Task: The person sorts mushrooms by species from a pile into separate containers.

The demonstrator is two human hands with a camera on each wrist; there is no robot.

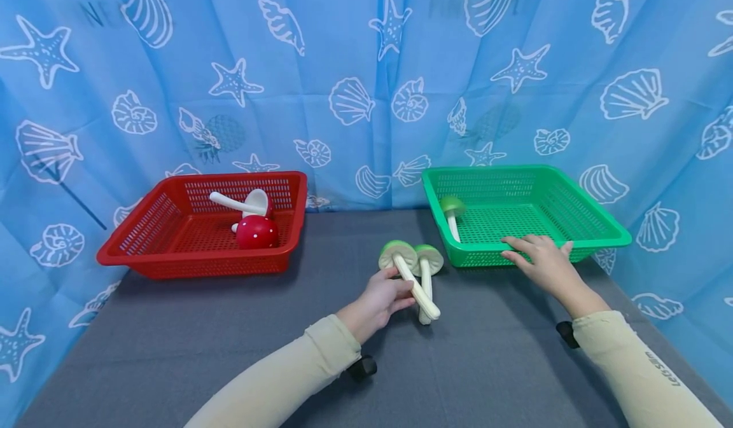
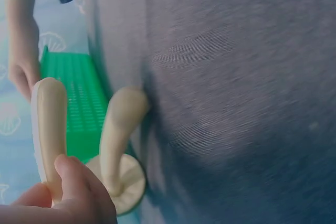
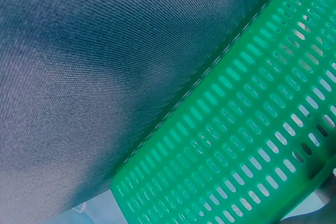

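Note:
My left hand (image 1: 382, 302) pinches the pale stem of a green-capped toy mushroom (image 1: 413, 286) between thumb and fingers. Beneath and beside it, a second green toy mushroom (image 1: 426, 282) lies on the grey cloth, its stem pointing toward me. In the left wrist view the held stem (image 2: 51, 135) rises from the fingertips, with the other mushroom's stem (image 2: 116, 140) next to it. Over the near rim of the green basket (image 1: 532, 248) is my right hand (image 1: 544, 262), fingers extended and holding nothing. Inside that basket a green mushroom (image 1: 452, 215) leans at the left end.
A red basket (image 1: 195, 268) stands at the back left. It contains a red spotted mushroom (image 1: 258, 232) and another white-stemmed red one (image 1: 258, 203). Behind both baskets hangs a blue curtain (image 1: 355, 46) printed with shells and starfish.

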